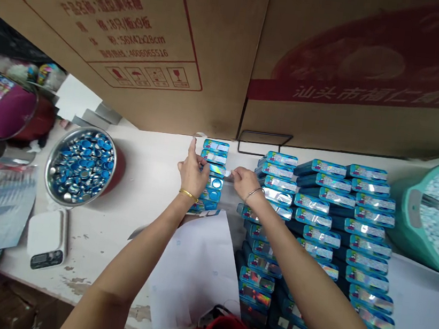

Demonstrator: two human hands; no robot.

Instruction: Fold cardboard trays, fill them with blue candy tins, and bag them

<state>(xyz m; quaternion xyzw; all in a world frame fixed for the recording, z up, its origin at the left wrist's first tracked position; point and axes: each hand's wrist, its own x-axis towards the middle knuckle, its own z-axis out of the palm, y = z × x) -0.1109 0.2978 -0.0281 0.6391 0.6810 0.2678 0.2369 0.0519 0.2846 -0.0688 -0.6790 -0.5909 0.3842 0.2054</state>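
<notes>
Blue tins (215, 146) stand in a short column between my hands. A narrow shiny sticker (217, 170) lies across the end of one of them. My left hand (193, 176) is at the left side of this column. Its thumb and a neighbouring finger close at the sticker's left end, while another finger points up. A small pale curled strip (199, 134) shows at that raised fingertip. From the other side, my right hand (246, 183) pinches the sticker's whitish right end. The exact grip of the left fingertips is partly hidden.
Rows of blue tins with shiny stickers (331, 195) fill the right. A steel bowl of small blue-topped pieces (50, 164) and a white scale (44, 233) stand left. Cardboard boxes (218, 116) wall the back. White paper (197, 269) lies in front; a teal tub (407, 211) stands far right.
</notes>
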